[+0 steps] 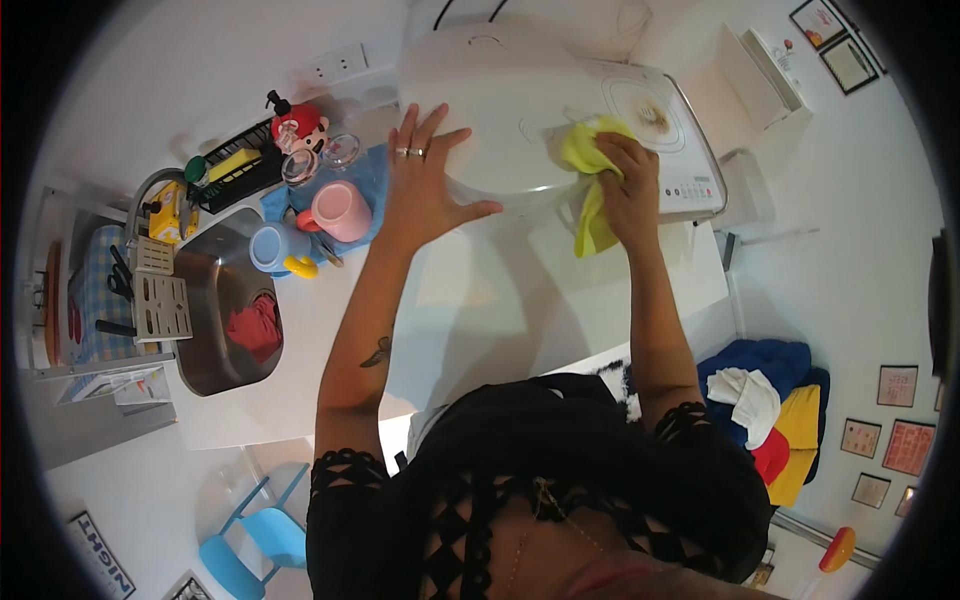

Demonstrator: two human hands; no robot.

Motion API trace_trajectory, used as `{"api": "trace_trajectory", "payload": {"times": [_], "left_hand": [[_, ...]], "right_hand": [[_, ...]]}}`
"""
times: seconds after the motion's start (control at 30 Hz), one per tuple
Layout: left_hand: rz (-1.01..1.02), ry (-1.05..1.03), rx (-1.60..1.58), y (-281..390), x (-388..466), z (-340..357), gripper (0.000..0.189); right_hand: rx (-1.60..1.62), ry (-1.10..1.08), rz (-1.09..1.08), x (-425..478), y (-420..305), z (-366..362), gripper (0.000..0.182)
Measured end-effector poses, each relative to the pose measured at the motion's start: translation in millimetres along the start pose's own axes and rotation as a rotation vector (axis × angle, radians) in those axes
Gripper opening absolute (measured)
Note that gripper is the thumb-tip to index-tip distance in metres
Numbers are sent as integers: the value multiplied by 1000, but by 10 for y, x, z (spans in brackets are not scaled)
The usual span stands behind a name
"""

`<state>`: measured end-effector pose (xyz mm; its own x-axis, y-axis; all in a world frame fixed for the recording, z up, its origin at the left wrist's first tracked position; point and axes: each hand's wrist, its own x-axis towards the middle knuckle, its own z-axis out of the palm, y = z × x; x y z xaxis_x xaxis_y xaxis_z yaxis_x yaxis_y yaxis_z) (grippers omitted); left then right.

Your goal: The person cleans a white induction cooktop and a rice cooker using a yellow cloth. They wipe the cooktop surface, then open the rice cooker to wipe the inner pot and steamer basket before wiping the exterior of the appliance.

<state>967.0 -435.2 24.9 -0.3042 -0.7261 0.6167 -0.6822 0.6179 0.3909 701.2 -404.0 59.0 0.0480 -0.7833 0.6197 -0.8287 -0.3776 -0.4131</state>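
Observation:
My left hand (420, 180) has its fingers spread against the left front of a large white rounded casing (502, 112), with a ring on one finger. In my right hand (631, 184) is a bunched yellow-green cloth (592, 154), pressed to the casing's right front edge, its loose end hanging over the front. Behind that hand, to the right, shows a white electric cooktop (686, 161) with a row of buttons and a brown stain on its ring. The casing hides the cooktop's left part. What exactly the casing belongs to, I cannot tell.
Left of my left hand, a pink mug (341, 210) and a blue mug (277, 247) stand upside down by a blue cloth (375, 172). Farther left are a steel sink (217, 300) holding a red cloth (255, 328), a black rack (240, 172) and a red-capped soap dispenser (300, 127).

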Motion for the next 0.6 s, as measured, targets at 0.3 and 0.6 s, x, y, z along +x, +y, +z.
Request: {"api": "trace_trajectory", "payload": {"times": [0.3, 0.6], "left_hand": [[68, -356, 188, 359, 466, -9, 65], [156, -232, 165, 272, 511, 178, 46]], "right_hand": [[362, 109, 442, -648, 135, 338, 49], [512, 30, 538, -1243, 444, 1276, 80]]}}
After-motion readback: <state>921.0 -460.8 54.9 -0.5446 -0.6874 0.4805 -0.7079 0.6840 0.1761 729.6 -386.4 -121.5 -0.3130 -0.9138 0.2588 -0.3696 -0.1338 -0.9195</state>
